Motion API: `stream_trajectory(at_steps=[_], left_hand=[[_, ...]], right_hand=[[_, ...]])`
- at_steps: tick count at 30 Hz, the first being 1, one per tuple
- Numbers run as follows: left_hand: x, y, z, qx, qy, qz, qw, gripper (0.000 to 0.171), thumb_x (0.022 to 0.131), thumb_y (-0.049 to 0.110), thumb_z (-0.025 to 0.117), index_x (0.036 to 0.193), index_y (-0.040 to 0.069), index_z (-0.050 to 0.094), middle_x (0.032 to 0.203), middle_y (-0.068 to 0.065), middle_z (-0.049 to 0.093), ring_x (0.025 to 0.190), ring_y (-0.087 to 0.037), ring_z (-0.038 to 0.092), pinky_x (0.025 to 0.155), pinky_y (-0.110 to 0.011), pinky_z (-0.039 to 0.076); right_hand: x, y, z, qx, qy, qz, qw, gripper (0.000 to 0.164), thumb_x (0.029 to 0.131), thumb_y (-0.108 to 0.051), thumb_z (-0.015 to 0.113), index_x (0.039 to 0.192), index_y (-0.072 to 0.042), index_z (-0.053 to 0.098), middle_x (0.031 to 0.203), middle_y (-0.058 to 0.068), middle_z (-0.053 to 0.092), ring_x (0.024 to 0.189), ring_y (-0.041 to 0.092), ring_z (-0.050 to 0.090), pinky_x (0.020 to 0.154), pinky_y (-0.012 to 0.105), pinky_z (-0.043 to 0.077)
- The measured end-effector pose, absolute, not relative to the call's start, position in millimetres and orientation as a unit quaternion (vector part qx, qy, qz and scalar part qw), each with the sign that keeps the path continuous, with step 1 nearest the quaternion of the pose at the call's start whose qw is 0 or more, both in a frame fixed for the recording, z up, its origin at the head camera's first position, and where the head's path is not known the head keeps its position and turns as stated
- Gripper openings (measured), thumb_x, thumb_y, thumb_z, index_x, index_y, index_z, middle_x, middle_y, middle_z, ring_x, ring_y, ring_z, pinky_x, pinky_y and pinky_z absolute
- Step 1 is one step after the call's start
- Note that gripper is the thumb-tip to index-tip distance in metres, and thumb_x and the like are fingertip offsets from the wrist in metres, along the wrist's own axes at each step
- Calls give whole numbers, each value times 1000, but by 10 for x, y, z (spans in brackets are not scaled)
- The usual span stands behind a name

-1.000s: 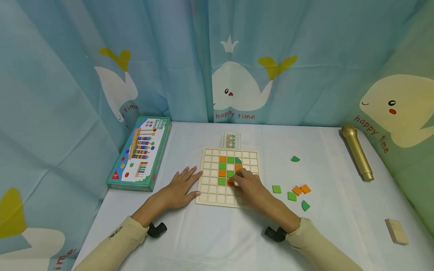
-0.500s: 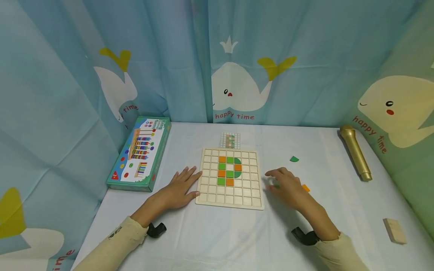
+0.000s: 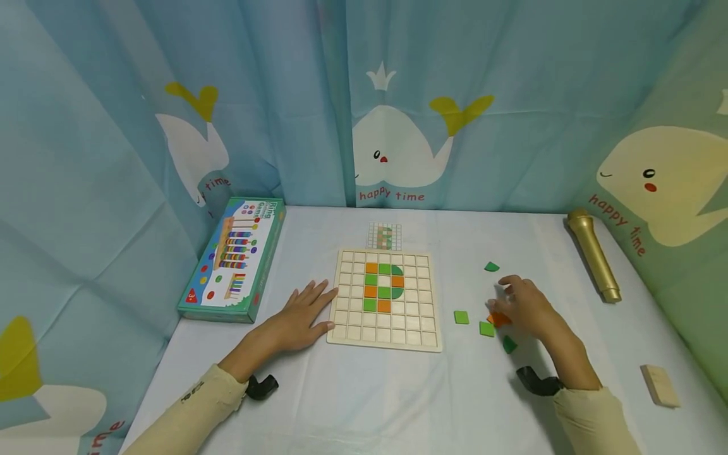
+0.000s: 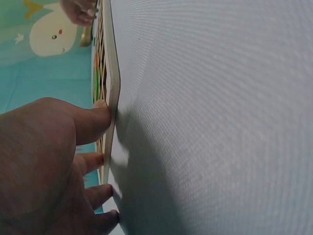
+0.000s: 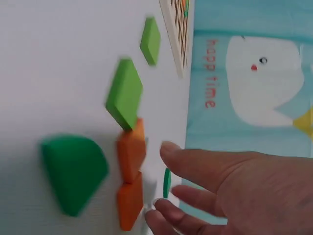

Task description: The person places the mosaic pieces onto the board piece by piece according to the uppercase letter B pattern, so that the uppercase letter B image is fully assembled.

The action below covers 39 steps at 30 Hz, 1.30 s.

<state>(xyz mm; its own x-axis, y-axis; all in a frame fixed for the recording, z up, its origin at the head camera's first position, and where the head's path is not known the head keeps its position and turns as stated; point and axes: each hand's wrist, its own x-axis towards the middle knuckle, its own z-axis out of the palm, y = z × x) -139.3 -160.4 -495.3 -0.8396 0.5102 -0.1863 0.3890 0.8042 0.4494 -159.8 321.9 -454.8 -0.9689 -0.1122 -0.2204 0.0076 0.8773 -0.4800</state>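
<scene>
A wooden grid board point(image 3: 412, 323) lies on the white table, with green and orange square tiles and dark green quarter-round tiles set in its middle cells. Beside its left edge rests my left hand point(image 3: 298, 321), fingers spread; in the left wrist view the thumb and fingertips touch the board's edge. My right hand point(image 3: 529, 309) hovers over loose tiles right of the board, holding nothing. Under its fingertips are two orange square tiles point(image 5: 131, 156), partly hidden in the head view. Nearby lie two light green square tiles point(image 3: 461, 317) and a dark green quarter-round tile point(image 3: 509, 344). Another quarter-round point(image 3: 491, 266) lies farther back.
Behind the board lies a small pattern card point(image 3: 384, 236). A boxed ring game point(image 3: 233, 259) sits at the back left. At the right are a gold microphone point(image 3: 594, 256) and a wooden block point(image 3: 660, 385). Curtains point(image 3: 318, 114) enclose the table's back and sides.
My right hand has left the board, where a dark green quarter-round and an orange square now show uncovered, and has moved right over the loose tiles. The left hand stays put.
</scene>
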Motion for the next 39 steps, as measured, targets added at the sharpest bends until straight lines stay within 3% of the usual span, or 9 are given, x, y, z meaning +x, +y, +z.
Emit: stream_trajectory(at_steps=[6, 14, 19, 23, 26, 31, 34, 39], left_hand=[[-1398, -1609, -4956, 241, 938, 200, 149, 72, 109, 43, 54, 170, 18, 25, 177, -13, 16, 163, -41, 9, 128, -66, 11], [-1394, -1599, -4958, 242, 936, 207, 148, 71, 109, 40, 56, 169, 16, 27, 176, -15, 17, 163, -42, 10, 127, -67, 12], [-1400, -1598, -4963, 242, 937, 202, 151, 72, 109, 43, 54, 170, 18, 25, 177, -13, 15, 163, -41, 9, 128, -66, 12], [-1406, -1601, -4966, 244, 936, 204, 148, 71, 109, 42, 54, 170, 17, 26, 177, -14, 16, 163, -41, 9, 128, -67, 12], [-1401, -1604, -4952, 240, 937, 202, 151, 72, 109, 43, 55, 170, 18, 25, 177, -13, 16, 163, -41, 9, 128, -66, 12], [-1388, -1607, -4937, 240, 937, 204, 149, 72, 109, 41, 56, 169, 17, 26, 177, -14, 16, 163, -42, 9, 128, -67, 12], [-1386, -1602, -4939, 240, 937, 206, 149, 71, 109, 41, 56, 169, 17, 26, 177, -14, 16, 163, -41, 9, 128, -67, 12], [-1388, -1600, -4942, 237, 937, 207, 151, 71, 109, 42, 55, 169, 18, 26, 177, -13, 16, 163, -40, 8, 128, -66, 11]], right_hand=[[-1956, 3282, -4551, 2, 959, -242, 148, 68, 106, -29, 63, 146, 18, 35, 134, 46, 49, 119, 58, 55, 96, 67, 51], [-2251, 3124, -4689, -20, 967, -234, 101, 40, 107, -18, 60, 123, 17, 51, 114, 38, 54, 102, 47, 57, 87, 59, 51], [-2289, 3004, -4716, -58, 965, -240, 92, 36, 105, -13, 61, 128, 12, 52, 116, 36, 53, 103, 47, 57, 85, 58, 51], [-2309, 2934, -4728, -59, 962, -251, 89, 44, 105, -23, 64, 132, 10, 52, 120, 36, 54, 106, 47, 58, 87, 59, 51], [-2344, 2879, -4743, -64, 963, -246, 87, 41, 106, -25, 64, 131, 7, 53, 121, 34, 53, 106, 45, 57, 89, 58, 50], [-2386, 2804, -4698, -112, 961, -233, 94, 27, 102, -5, 61, 126, 6, 58, 123, 34, 51, 107, 45, 55, 93, 60, 48], [-2389, 2783, -4653, -138, 955, -237, 109, 34, 97, 4, 60, 130, 7, 57, 129, 36, 50, 113, 47, 54, 97, 63, 47], [-2365, 2784, -4654, -107, 955, -244, 132, 38, 102, -7, 62, 133, 10, 50, 131, 36, 48, 116, 46, 53, 101, 62, 47]])
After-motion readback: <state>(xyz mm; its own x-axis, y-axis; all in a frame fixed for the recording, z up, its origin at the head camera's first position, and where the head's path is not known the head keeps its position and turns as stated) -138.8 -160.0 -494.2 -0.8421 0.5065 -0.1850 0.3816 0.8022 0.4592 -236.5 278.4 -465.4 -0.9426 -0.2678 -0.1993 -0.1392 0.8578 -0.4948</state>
